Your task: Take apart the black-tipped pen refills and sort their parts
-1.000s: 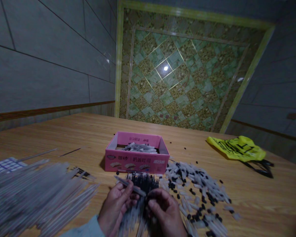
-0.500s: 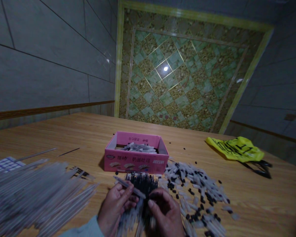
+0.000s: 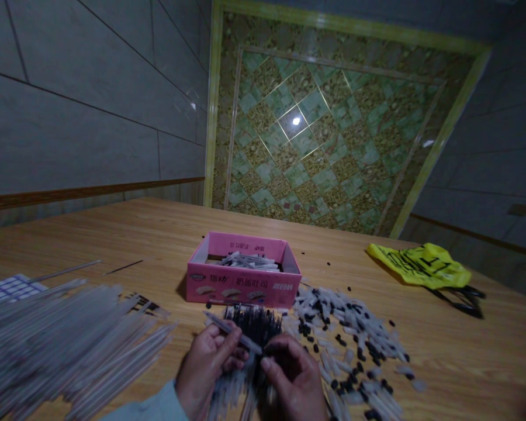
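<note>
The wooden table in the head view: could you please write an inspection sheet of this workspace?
Surface: wooden table, grain visible between the piles.
Job's things: pen-like stick, held; pink box containing pale sticks; cluster of dark-tipped sticks in front of it; long translucent tubes left; short pale and black pieces scattered right.
Clutter: yellow bag-like item with black straps, far right; blue-and-white checked sheet, far left.
Hands: left hand pinches the pen-like stick; right hand is close to its lower end, hold unclear.
Cables: nothing seen.
Surroundings: green patterned tile panel; grey tiled wall at left.
</note>
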`<state>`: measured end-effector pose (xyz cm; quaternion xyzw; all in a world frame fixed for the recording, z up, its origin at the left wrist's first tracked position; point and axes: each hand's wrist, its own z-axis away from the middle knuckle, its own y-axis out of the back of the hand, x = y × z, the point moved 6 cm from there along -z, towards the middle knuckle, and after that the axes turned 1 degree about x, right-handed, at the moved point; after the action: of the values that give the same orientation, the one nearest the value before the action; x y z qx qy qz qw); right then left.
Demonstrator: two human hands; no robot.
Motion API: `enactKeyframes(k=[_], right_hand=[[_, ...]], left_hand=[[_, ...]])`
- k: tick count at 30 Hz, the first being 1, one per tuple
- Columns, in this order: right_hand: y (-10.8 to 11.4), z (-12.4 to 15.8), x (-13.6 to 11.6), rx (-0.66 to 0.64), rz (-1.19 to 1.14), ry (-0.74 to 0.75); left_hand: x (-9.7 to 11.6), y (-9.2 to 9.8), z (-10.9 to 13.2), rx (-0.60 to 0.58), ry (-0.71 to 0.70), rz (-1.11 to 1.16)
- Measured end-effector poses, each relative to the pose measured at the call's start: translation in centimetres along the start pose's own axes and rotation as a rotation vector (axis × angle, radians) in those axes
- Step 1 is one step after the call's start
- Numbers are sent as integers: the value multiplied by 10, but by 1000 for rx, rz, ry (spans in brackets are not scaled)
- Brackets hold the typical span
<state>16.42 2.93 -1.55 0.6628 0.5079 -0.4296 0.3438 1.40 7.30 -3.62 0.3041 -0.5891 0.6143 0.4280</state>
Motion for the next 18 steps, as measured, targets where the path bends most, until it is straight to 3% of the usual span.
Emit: enactKeyframes(k=[10,18], right_hand=[[5,-1,5,-18,135,-30],[5,0,13,18,-17,-146]], left_hand=[[-7,8,-6,1,-37,-117],[0,2,-2,-51,-88,-133]])
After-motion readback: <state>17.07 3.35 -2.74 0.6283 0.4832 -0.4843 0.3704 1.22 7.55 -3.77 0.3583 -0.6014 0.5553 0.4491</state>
